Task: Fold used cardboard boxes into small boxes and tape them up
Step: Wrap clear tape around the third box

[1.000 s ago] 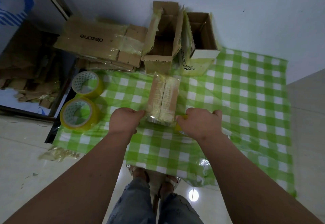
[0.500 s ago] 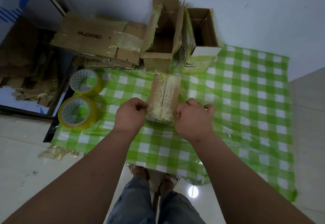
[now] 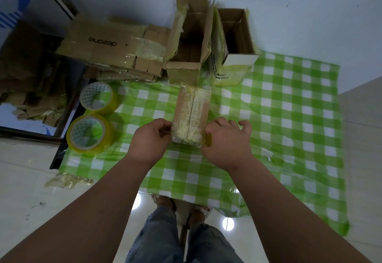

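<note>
While the left hand (image 3: 149, 139) pinches the box (image 3: 191, 116) at its near left corner, fingers closed on its tape-slick side, the box lies mid-cloth (image 3: 289, 118), light, thin-walled and crushable. Right hand (image 3: 226, 142) curls on its right corner over something yellow, perhaps tape; grip both sides gently.

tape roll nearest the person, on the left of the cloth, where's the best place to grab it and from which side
Take the near tape roll from above, fingers pinching across its yellow outer wall, or hooking one side of the ring through the open core. It lies flat on the green checked cloth with the hole facing up, so the top is free. The second roll sits close behind it, making a far-side approach tighter.
</note>
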`<state>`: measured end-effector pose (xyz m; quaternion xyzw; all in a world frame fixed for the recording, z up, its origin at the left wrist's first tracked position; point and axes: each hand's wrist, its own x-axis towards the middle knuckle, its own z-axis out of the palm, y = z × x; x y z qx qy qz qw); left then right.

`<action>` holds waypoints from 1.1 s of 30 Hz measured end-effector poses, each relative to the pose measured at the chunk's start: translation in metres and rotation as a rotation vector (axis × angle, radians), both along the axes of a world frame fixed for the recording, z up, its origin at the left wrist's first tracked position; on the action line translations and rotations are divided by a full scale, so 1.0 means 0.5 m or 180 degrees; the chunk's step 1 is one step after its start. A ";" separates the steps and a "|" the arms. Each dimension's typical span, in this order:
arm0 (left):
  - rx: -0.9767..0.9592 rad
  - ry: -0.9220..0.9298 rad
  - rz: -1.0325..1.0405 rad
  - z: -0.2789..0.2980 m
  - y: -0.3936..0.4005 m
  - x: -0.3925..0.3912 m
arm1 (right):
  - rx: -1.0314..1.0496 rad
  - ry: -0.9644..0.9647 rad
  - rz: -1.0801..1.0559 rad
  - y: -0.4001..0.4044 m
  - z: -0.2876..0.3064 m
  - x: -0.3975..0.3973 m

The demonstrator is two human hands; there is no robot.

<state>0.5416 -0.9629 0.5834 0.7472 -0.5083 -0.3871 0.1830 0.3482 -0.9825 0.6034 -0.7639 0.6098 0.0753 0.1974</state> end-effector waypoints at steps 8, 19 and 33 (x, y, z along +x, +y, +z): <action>-0.0236 -0.0058 -0.0196 -0.008 0.006 -0.001 | -0.0140 0.0088 0.0090 0.001 -0.009 -0.002; -0.0724 -0.0610 -0.0667 -0.021 0.008 -0.018 | -0.0501 0.0176 -0.0180 0.018 -0.021 0.019; -0.0678 -0.0290 -0.1015 -0.006 -0.006 0.009 | 0.0067 -0.0132 0.0019 -0.008 -0.001 -0.004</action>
